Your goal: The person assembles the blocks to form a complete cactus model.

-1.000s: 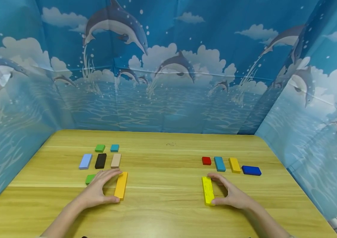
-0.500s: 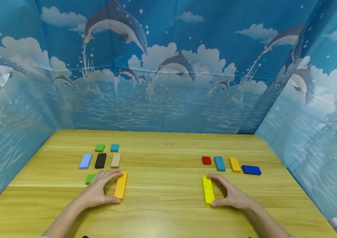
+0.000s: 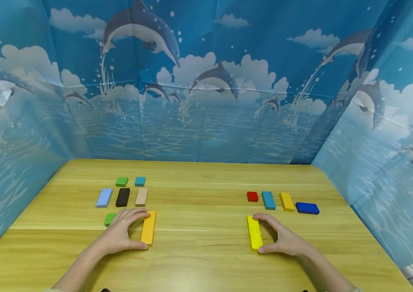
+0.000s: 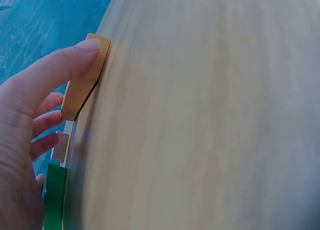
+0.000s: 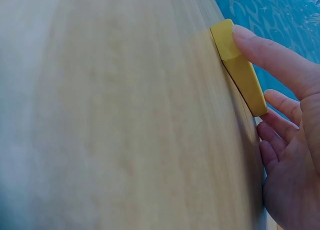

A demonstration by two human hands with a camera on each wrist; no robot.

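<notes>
On the left of the table, an orange block (image 3: 149, 228) lies flat, longer than it is wide. My left hand (image 3: 119, 233) holds it lengthwise, thumb at the near end and fingertips at the far end. On the right, a bright yellow block (image 3: 254, 232) lies in much the same way. Its two ends sit between the thumb and fingers of my right hand (image 3: 287, 240). The left wrist view has the thumb against the orange block (image 4: 82, 92); the right wrist view has the thumb against the yellow block (image 5: 245, 77).
Beyond my left hand lie a light blue block (image 3: 104, 198), a black block (image 3: 123, 197), a beige block (image 3: 141, 197), a teal block (image 3: 140, 181) and two green blocks (image 3: 121, 181). Red (image 3: 252, 196), blue, yellow and dark blue blocks (image 3: 307, 208) line the right. A dolphin-print curtain (image 3: 199, 129) surrounds the table.
</notes>
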